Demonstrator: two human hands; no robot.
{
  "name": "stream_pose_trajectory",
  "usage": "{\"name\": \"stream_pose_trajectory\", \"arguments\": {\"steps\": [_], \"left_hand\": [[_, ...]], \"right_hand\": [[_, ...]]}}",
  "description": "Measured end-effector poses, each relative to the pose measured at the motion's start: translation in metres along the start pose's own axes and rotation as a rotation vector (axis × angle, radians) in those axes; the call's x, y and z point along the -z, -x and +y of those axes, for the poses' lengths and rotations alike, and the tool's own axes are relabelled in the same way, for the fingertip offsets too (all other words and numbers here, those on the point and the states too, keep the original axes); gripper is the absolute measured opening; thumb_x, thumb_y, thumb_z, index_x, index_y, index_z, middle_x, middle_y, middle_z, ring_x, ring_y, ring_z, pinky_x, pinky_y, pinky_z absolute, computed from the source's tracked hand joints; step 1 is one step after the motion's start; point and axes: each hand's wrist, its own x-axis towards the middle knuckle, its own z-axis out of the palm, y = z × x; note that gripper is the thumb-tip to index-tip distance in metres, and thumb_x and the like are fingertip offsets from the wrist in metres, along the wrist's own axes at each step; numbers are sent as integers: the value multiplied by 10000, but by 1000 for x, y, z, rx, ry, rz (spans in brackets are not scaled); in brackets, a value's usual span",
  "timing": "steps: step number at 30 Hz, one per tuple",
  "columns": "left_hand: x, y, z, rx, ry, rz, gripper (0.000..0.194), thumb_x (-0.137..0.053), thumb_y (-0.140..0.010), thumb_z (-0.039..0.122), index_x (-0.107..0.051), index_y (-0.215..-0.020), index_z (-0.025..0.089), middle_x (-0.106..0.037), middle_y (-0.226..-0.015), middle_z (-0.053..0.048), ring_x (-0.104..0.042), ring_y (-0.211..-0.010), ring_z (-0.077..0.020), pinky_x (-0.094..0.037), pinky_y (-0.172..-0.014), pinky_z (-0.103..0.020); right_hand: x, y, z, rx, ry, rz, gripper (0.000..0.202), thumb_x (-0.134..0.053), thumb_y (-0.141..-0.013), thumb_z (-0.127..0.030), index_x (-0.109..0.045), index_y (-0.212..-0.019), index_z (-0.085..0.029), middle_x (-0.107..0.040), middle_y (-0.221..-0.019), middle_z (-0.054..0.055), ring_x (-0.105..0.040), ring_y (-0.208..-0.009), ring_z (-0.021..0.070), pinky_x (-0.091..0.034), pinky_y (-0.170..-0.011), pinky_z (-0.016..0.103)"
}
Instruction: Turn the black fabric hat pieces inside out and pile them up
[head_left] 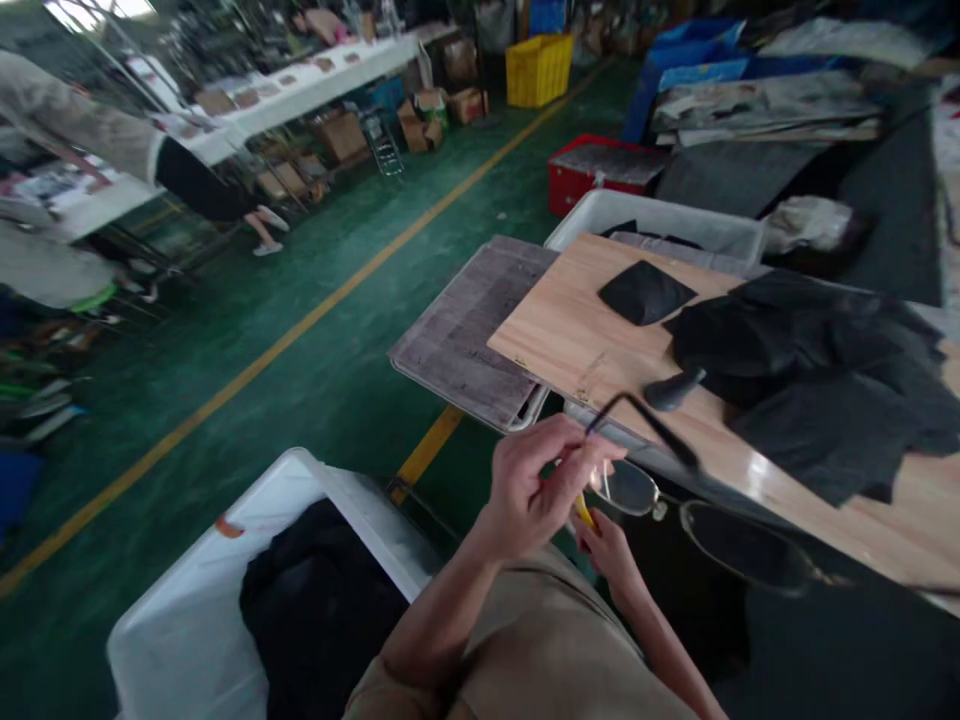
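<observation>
My left hand pinches a pair of thin-rimmed glasses at the hinge beside the near lens. One black temple arm sticks up and away from it. Just below, my right hand is closed around a small yellow object that touches the glasses' frame; I cannot tell what it is. The second lens hangs to the right over dark cloth. Both hands are in front of a light wooden board.
A pile of black fabric and a small black piece lie on the board. A grey board juts out left of it. A white bin holding black cloth stands at my lower left. A person leans over tables far left.
</observation>
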Motion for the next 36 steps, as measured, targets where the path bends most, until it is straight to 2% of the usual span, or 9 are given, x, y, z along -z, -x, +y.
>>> {"name": "stream_pose_trajectory", "arguments": {"steps": [5, 11, 16, 21, 24, 27, 30, 32, 36], "left_hand": [[-4, -40, -85, 243, 92, -132, 407, -471, -932, 456, -676, -898, 106, -588, -563, -1, -563, -465, -79, -385, -408, -162], [-10, -148, -197, 520, 5, -236, 358, -493, -930, 382, -624, -792, 80, -563, -530, 12, -517, -400, -53, -360, -387, -149], [-12, -204, -247, 610, -49, -359, 315, -492, -947, 324, -624, -830, 64, -591, -618, -16, -542, -480, -74, -448, -467, -195], [7, -206, -268, 652, -20, -474, 351, -574, -907, 345, -563, -1195, 145, -600, -1162, -97, -617, -974, -200, -545, -819, -399], [34, -193, -276, 682, -9, -499, 370, -567, -910, 341, -549, -1227, 151, -578, -1216, -107, -600, -1035, -223, -530, -862, -433], [75, -177, -283, 722, -47, -466, 357, -565, -912, 342, -555, -1211, 149, -588, -1190, -100, -609, -1003, -210, -539, -839, -416], [134, -151, -287, 778, -141, -390, 291, -551, -915, 383, -611, -1026, 121, -647, -888, -45, -618, -721, -132, -533, -656, -294], [180, -125, -286, 820, -223, -316, 335, -560, -878, 454, -610, -803, 131, -564, -559, 16, -523, -481, -97, -426, -496, -213], [271, -63, -275, 938, -383, -92, 454, -600, -747, 595, -488, -589, 184, -439, -392, 55, -419, -354, -92, -284, -403, -213]], "right_hand": [[13, 9, 16, -28, -77, 56, 519, -651, -604, -692, -475, -634, -205, -445, -441, -59, -305, -355, 59, -204, -353, 203], [15, 28, 7, -27, -171, 158, 558, -680, -613, -710, -479, -590, -190, -420, -461, -51, -320, -415, 63, -202, -393, 208], [-32, 19, -53, -95, -349, 231, 545, -692, -644, -693, -528, -719, -179, -372, -489, -77, -266, -414, 43, -148, -401, 191], [-90, -8, -131, -143, -483, 368, 575, -636, -702, -712, -594, -881, -167, -384, -534, -69, -243, -431, 38, -135, -418, 180], [-111, -29, -167, -115, -492, 423, 602, -527, -779, -731, -630, -917, -154, -462, -595, -23, -328, -475, 65, -194, -428, 184], [-119, -55, -189, -45, -435, 392, 596, -443, -848, -702, -647, -901, -145, -509, -638, 11, -409, -538, 101, -286, -459, 203], [-120, -89, -201, 81, -326, 273, 514, -460, -883, -630, -629, -808, -150, -475, -630, 0, -410, -570, 112, -331, -499, 219], [-123, -113, -208, 149, -251, 170, 461, -489, -886, -589, -609, -774, -159, -439, -620, -15, -393, -570, 110, -319, -496, 217], [-148, -155, -226, 265, -132, -5, 407, -492, -905, -533, -553, -725, -173, -425, -611, -29, -389, -572, 108, -315, -516, 218]]}}
